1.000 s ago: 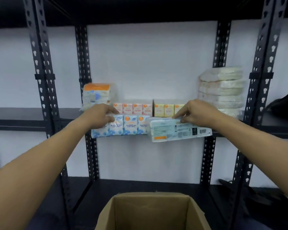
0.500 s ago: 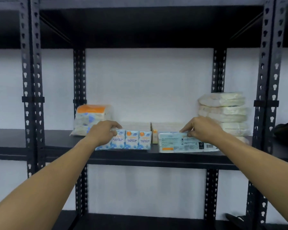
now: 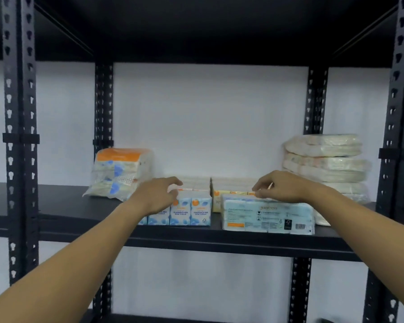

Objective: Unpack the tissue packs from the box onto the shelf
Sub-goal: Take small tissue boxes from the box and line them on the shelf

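The left hand (image 3: 158, 198) and right hand (image 3: 281, 188) have loose fingers holding nothing. Under each grip a pack sits on the shelf (image 3: 243, 238): blue mini tissue pack (image 3: 189, 212), long tissue pack (image 3: 267, 216). A bump pulling away could tip them off the edge.

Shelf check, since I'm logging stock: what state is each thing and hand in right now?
Mini tissue pack: upright on the shelf, front row.
Wide pack: set down on its long side at the front edge.
Orange-top bag: leaning, back left.
White stack: piled flat, back right.
Left hand: open, fingers over the mini pack.
Right hand: open, fingertips at the wide pack's top.
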A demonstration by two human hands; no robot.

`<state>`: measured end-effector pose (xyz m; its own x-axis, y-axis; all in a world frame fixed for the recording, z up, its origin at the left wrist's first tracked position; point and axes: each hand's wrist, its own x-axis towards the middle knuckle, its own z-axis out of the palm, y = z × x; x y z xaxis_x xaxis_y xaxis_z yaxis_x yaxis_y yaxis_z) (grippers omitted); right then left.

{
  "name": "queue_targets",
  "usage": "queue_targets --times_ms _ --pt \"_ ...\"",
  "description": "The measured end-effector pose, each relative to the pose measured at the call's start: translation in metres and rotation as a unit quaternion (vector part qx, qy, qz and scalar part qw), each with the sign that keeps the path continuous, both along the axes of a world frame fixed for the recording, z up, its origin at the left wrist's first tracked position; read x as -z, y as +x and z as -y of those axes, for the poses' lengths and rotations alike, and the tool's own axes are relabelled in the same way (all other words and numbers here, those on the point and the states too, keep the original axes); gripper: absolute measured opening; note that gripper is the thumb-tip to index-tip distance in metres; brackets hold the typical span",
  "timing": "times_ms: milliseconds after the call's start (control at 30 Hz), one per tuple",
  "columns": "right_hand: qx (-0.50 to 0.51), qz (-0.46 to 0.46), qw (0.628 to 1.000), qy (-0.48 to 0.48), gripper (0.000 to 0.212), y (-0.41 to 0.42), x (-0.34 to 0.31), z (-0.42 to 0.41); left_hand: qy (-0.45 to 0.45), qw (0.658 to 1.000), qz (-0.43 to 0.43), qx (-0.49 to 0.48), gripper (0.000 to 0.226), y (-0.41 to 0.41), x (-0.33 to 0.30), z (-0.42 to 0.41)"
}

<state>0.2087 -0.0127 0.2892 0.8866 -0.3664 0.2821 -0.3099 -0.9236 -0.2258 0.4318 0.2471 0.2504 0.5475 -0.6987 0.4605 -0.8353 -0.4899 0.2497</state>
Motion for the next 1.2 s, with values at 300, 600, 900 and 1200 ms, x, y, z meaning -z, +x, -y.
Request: queue_targets --times_ms 300,600,900,1200 --pt "0.016 -0.098 0.99 0.1 0.043 0.027 0.002 0.015 0.032 0.994 0.088 -0.062 0.044 -0.003 0.025 0.024" --pt "-0.017 -0.015 0.992 0.127 0.03 0.024 0.003 0.019 0.031 0.995 0.078 -0.062 0.045 -0.003 0.024 0.022" --pt "-0.018 0.169 0.985 -0.003 0.028 0.033 0.043 0.009 0.035 0.995 0.072 -0.057 0.046 -0.006 0.024 0.019" --pt "-0.017 0.202 0.972 -0.12 0.035 0.036 0.082 0.004 0.032 0.995 0.078 -0.058 0.046 -0.006 0.025 0.019"
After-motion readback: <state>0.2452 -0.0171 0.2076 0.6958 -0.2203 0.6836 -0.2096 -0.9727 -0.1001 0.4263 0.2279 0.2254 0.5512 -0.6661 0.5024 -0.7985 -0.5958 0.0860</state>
